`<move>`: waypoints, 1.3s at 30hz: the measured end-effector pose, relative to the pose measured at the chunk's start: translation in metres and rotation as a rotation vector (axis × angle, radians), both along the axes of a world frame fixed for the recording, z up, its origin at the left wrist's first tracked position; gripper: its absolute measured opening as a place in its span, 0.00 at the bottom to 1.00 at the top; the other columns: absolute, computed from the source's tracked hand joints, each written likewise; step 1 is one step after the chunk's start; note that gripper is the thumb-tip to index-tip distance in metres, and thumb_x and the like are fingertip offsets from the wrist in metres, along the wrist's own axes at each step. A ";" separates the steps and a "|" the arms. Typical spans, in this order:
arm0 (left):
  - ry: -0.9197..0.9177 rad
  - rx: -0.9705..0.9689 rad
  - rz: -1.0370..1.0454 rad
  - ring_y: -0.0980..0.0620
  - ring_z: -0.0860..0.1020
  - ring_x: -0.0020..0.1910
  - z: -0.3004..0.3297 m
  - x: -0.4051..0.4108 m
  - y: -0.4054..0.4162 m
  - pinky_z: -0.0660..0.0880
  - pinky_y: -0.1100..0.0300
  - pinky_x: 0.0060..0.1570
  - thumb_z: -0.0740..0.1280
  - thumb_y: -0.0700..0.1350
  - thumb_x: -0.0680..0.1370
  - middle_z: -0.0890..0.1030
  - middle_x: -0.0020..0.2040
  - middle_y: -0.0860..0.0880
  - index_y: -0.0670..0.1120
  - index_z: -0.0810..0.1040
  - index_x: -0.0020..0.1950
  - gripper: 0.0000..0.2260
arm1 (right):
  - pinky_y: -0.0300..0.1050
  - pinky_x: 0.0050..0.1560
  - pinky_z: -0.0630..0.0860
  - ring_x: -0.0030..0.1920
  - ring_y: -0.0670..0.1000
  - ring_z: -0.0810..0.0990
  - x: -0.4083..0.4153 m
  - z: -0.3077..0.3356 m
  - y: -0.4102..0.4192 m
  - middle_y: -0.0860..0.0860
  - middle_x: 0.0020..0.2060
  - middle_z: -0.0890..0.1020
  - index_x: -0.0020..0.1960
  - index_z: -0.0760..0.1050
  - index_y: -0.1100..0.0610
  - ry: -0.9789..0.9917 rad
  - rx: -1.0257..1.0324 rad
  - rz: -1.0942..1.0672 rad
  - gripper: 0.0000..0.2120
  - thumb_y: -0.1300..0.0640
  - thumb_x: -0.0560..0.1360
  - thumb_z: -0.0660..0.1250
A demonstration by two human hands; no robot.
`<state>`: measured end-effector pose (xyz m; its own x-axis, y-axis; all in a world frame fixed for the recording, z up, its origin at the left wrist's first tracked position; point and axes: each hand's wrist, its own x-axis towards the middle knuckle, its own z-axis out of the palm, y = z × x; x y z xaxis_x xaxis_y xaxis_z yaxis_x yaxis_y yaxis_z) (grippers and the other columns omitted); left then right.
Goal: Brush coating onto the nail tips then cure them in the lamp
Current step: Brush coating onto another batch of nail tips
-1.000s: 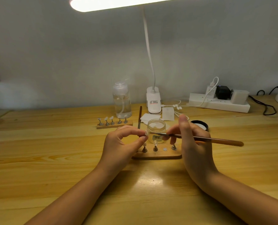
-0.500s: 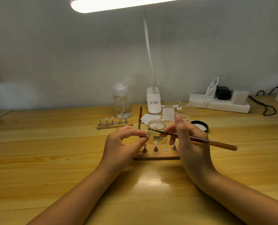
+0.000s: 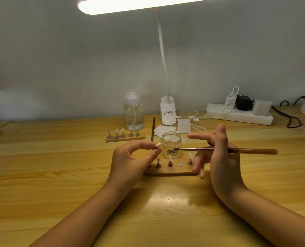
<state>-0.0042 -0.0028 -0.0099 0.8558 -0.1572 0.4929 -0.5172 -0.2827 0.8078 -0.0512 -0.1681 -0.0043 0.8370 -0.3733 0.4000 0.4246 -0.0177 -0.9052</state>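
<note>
Brush [image 3: 237, 150] drawn back from nail tip [image 3: 157, 145], fingers splayed

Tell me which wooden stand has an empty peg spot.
The near stand, between the hands: a bare round disc shows among its pegs. The far stand holds five.

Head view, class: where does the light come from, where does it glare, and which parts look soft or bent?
Head view: the lit lamp bar overhead is blown out white; its glare pools on the table between the forearms; the right hand has blurred fingertips; the wide lens bows the table's far edge.
</note>
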 end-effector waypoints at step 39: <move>0.045 0.255 -0.118 0.68 0.69 0.56 0.002 0.000 -0.001 0.66 0.46 0.63 0.67 0.63 0.59 0.73 0.52 0.67 0.64 0.70 0.51 0.22 | 0.25 0.47 0.70 0.46 0.32 0.74 0.019 -0.003 -0.024 0.39 0.42 0.75 0.48 0.70 0.53 -0.246 -0.734 -0.043 0.12 0.57 0.68 0.71</move>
<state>-0.0042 -0.0041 -0.0083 0.8443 -0.3709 0.3867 -0.5239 -0.4201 0.7410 -0.0319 -0.1921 -0.0073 0.6828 0.0293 0.7300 0.5976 -0.5973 -0.5349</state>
